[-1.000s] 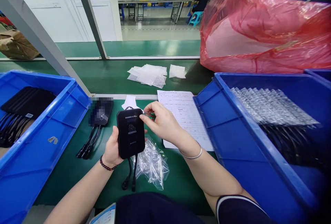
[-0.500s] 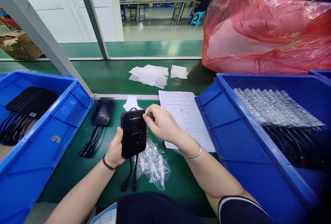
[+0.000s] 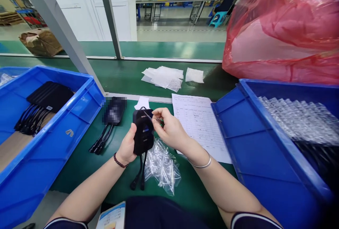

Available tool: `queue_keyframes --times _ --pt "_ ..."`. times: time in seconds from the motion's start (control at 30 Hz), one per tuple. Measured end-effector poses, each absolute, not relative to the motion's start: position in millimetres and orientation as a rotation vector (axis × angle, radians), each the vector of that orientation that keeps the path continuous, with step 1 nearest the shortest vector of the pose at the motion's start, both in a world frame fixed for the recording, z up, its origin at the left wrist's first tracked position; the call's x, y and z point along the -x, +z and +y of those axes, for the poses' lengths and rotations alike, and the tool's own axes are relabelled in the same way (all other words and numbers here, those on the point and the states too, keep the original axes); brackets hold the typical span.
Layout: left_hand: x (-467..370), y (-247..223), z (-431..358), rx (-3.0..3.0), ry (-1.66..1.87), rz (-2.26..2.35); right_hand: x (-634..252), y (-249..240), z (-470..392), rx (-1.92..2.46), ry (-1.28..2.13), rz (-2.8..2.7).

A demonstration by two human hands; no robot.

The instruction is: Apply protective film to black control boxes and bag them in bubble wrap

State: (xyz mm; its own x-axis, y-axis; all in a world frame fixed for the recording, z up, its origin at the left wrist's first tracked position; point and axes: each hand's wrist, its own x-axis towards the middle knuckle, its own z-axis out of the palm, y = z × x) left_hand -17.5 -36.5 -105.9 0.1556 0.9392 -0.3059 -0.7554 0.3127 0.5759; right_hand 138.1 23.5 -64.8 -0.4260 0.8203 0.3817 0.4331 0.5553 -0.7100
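Note:
My left hand (image 3: pixel 128 146) is wrapped round the left edge of a flat black box-shaped electronic unit (image 3: pixel 143 135), held upright with its printed face toward me. Two black cables with plugs (image 3: pixel 138 179) hang from its lower end, and a small loop tops it. Pinched in my right hand (image 3: pixel 169 128) are thin metal tweezers (image 3: pixel 148 115), whose tip lies over the upper part of the printed face. Below the hands, crumpled clear plastic bags (image 3: pixel 164 167) lie on the green table. Left of the unit rests another black cabled unit (image 3: pixel 114 110), partly blurred out.
At left stands a blue bin (image 3: pixel 76 123) with black cabled units; the blue bin (image 3: pixel 238 140) at right holds bubble-wrapped ones. A written sheet (image 3: pixel 200 126) lies beside my right hand. Behind are white pouches (image 3: pixel 165 76), a red plastic bag (image 3: pixel 278 42) and a metal post (image 3: pixel 63 28).
The tweezers now show, reaching across the unit's upper face; before, my right fingers were at its top right corner. The unit has turned slightly. The whole view has shifted, with everything appearing farther right.

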Motion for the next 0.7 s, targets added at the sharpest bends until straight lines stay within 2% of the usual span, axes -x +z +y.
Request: queue_keyframes --times 0.7 --pt "17.3 -108.2 -30.1 -0.324 1.192 0.721 -130.7 -77.0 29.3 0.888 0.48 -2.011"
